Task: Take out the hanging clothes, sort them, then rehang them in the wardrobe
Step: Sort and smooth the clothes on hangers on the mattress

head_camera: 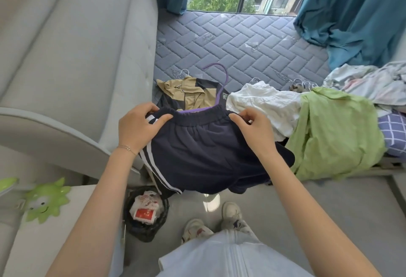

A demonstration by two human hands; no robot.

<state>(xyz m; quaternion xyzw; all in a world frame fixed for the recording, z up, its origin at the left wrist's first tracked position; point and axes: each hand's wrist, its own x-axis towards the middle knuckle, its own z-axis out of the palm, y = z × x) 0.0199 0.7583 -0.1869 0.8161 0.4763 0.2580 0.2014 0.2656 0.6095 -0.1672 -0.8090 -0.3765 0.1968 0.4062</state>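
Navy trousers point(204, 151) with white side stripes hang over the bed's near edge. My left hand point(138, 128) pinches the elastic waistband at its left end, and my right hand point(252, 129) pinches it at the right end. A purple hanger point(219, 83) sticks out from inside the waistband, its hook pointing away from me. Behind the trousers lies a khaki and dark jacket point(186, 94) on a metal hanger. To the right lie a white garment point(265, 103) and a green shirt point(334, 131), both on hangers.
A bare quilted grey mattress point(241, 41) stretches to the window. A grey padded headboard point(77, 57) stands at left. A heap of pale clothes point(373, 85) lies at far right. A black bin point(146, 213) with rubbish stands on the floor by my feet.
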